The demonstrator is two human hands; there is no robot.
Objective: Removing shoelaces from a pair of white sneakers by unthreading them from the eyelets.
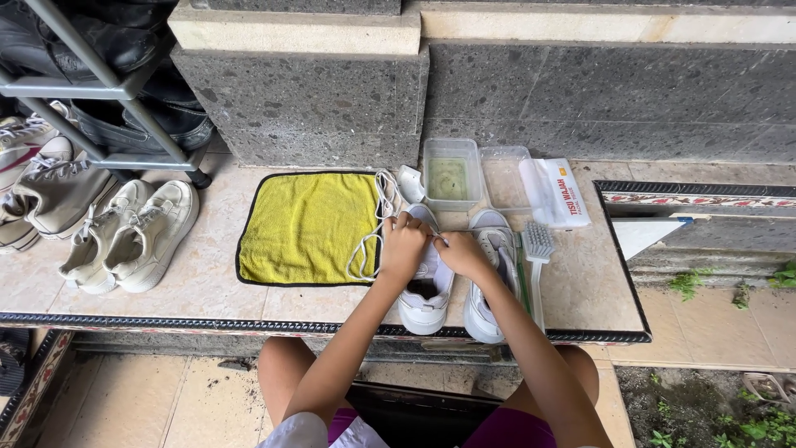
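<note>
**Two hands at a white shoe's lacing, tiled worktop**

Two white shoes stand side by side at the front edge of the worktop (pixel 274 311). The left hand (pixel 403 246) and right hand (pixel 461 251), both closed in a pinch on the lace end (pixel 439 241), meet over the left-hand shoe (pixel 426 297); the second shoe (pixel 489 282) stands just to its right. One loose white lace (pixel 371 241) trails across the edge of one yellow cloth (pixel 307 226). One brush (pixel 537 249) lies beside the second shoe. Two clear plastic tubs stand behind: one tub (pixel 450 174) holds cloudy greenish liquid, the other tub (pixel 504 178) looks empty. One white tissue pack (pixel 555 192) lies beside them. A further pair of cream shoes (pixel 133 236) rests at far left.
</note>
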